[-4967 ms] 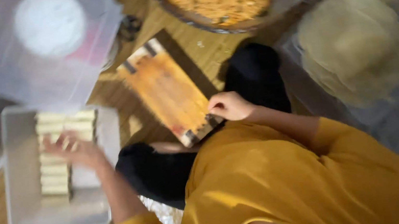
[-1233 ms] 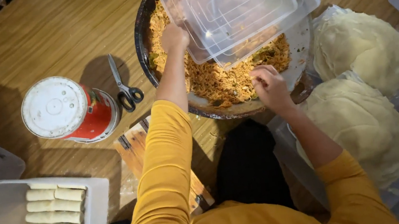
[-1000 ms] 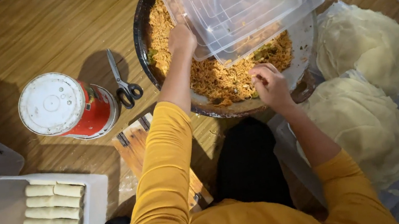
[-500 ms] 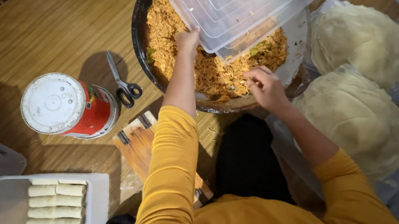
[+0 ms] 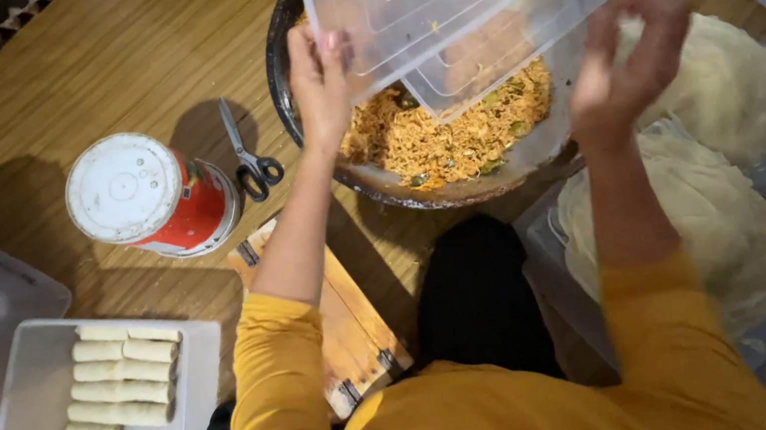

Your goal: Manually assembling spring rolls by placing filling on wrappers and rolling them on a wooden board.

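Hands lift a clear plastic tub (image 5: 433, 5) over the big noodle pan (image 5: 454, 149). The left hand (image 5: 319, 78) pinches its edge; the right hand (image 5: 626, 47) curls near its other side, grip unclear. Next, it needs steady holding, I think

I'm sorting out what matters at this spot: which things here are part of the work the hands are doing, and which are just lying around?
In hand:
left hand and right hand holding the clear plastic containers
pan of noodle filling beneath them

Lying about:
scissors
red can with white lid
tray of rolled wraps
wooden board
stacks of round wrappers
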